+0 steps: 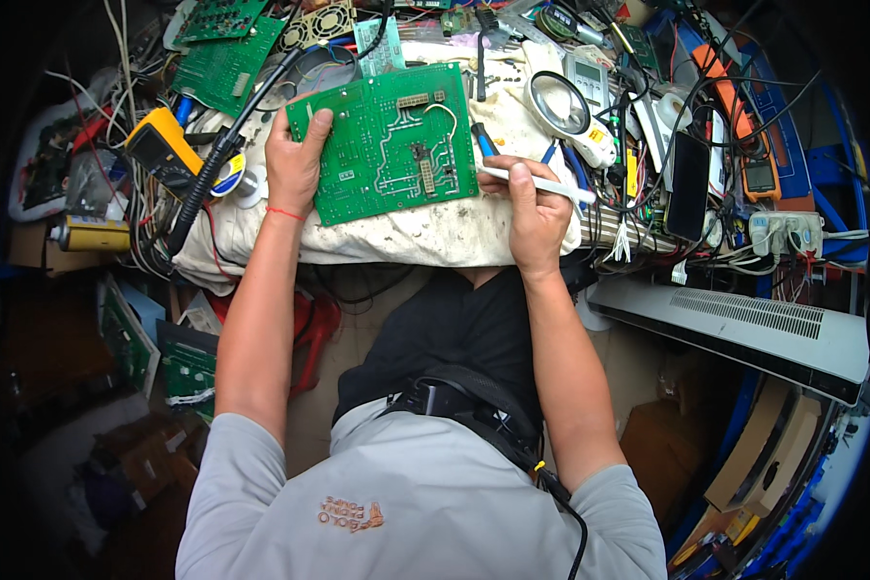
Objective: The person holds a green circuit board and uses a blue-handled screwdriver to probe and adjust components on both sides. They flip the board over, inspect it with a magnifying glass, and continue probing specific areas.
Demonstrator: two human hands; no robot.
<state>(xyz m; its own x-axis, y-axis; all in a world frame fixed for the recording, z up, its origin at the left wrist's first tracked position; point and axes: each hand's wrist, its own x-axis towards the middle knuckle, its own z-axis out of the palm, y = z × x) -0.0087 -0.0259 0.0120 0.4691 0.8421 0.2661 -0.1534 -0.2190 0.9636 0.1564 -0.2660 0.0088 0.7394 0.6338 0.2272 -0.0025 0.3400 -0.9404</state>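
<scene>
My left hand [295,164] grips a green circuit board [362,159] by its left edge, thumb on top and fingers underneath. The board lies tilted over a stained white cloth [396,242]; it carries light connectors and a pale wire loop on its right half. Beside the board's right edge, my right hand [536,217] pinches a slim white pen-shaped tool [572,191] whose exact kind I cannot make out. Its thin end points left toward the board; whether it touches is unclear. Blue-handled tools [483,140] lie just beyond my right hand.
Left of the board are a yellow multimeter [162,147] and a black flexible arm [203,179]. More green boards [227,63] stack behind. To the right lie a magnifier [558,103], a black phone [687,184], an orange meter [759,177], tangled cables and a power strip [785,235].
</scene>
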